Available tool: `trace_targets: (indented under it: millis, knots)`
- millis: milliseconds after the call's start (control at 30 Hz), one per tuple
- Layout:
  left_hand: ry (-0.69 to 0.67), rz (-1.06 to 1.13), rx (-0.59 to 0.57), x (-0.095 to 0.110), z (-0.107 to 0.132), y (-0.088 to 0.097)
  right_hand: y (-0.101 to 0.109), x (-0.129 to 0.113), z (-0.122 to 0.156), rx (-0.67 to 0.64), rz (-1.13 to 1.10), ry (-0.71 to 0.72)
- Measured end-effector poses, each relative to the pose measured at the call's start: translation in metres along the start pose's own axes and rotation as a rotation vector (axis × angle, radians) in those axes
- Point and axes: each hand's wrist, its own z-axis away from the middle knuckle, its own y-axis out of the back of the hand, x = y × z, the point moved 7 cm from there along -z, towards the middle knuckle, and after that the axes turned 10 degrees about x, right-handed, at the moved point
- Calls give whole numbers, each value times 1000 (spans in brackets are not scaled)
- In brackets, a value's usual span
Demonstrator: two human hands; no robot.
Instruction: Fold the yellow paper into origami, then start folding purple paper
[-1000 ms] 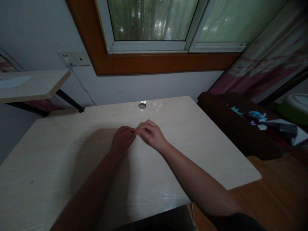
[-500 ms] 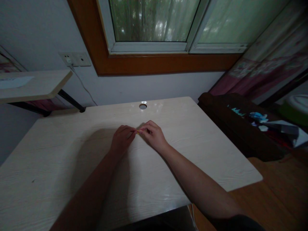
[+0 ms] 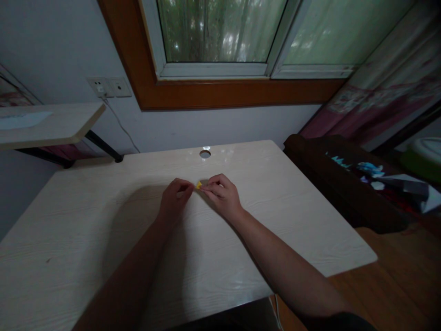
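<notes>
Both of my hands rest near the middle of a pale wooden desk (image 3: 103,239). A tiny yellow piece (image 3: 199,185) shows between them. My right hand (image 3: 222,196) pinches it with thumb and fingertips. My left hand (image 3: 175,200) is curled, its fingertips meeting at the same yellow piece. What the piece is remains too small to name.
A round cable hole (image 3: 205,154) sits at the desk's far edge. A second desk top (image 3: 51,124) stands at the left, with wall sockets (image 3: 108,86) above. A dark wooden bed frame (image 3: 341,184) with scattered items lies at the right, below a window (image 3: 220,32).
The yellow piece shows more plainly between my fingertips than before. My hands have stayed nearly in place; the view has tilted slightly.
</notes>
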Motion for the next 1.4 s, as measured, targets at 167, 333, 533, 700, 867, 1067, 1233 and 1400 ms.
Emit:
trace_targets:
  millis: [167, 333, 533, 700, 867, 1067, 1233, 1400]
  knots:
    - [295, 395, -75, -19, 5, -16, -4, -5, 3, -61, 82, 112]
    - [366, 581, -92, -23, 8, -23, -8, -7, 2, -119, 117, 141]
    - [324, 490, -17, -21, 2, -14, -7, 1, 0, -80, 53, 32]
    - [285, 416, 8, -23, 0, -11, -5, 5, -1, -48, -3, -54]
    - [243, 363, -27, -19, 3, -12, -8, 10, 0, -57, -70, -104]
    - [172, 313, -72, -15, 2, -11, -11, 9, 1, -92, -179, -154]
    - [169, 321, -80, -11, 3, -10, -12, 12, 0, -85, -227, -229]
    - [214, 342, -74, -11, 5, -10, -13, 17, 2, -78, -259, -277]
